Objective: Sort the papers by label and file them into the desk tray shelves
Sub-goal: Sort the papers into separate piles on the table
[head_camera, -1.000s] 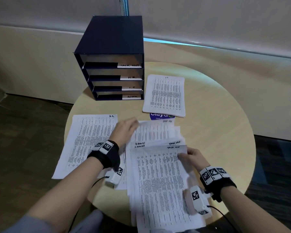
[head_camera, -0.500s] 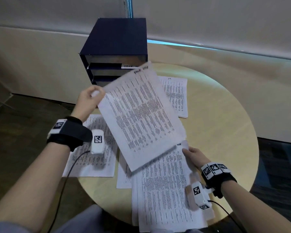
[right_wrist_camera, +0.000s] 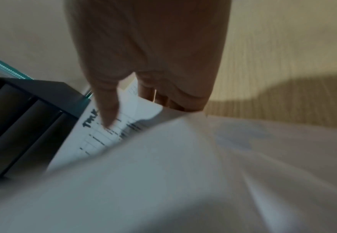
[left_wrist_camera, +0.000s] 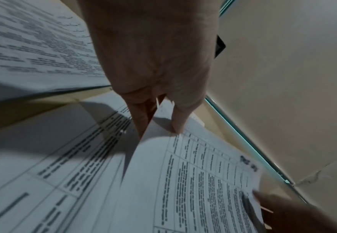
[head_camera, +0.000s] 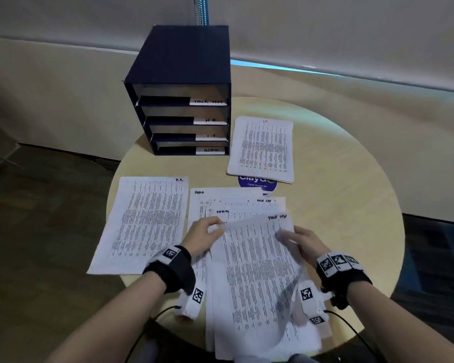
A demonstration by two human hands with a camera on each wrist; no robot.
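Note:
The dark blue desk tray (head_camera: 180,61) stands at the table's back, its shelves labelled TASK LIST, H.R., I.T. and ADMIN. An H.R. pile (head_camera: 147,224) lies at the left and an I.T. pile (head_camera: 262,148) lies right of the tray. A mixed pile (head_camera: 233,203) sits in front of me. Its top sheet (head_camera: 257,279), labelled task list, is curled up off the pile. My left hand (head_camera: 207,233) pinches the sheet's top-left corner (left_wrist_camera: 159,130). My right hand (head_camera: 301,239) grips its right edge, thumb (right_wrist_camera: 107,113) on top and fingers underneath.
The round wooden table (head_camera: 338,205) has bare room on its right half. A blue round sticker (head_camera: 257,182) peeks out below the I.T. pile. The pile in front overhangs the table's near edge. Dark floor lies to the left, a beige wall behind.
Half a second ago my left hand held a task list sheet raised in front of the tray. It has come back down to the pile, and both hands now hold the top sheet.

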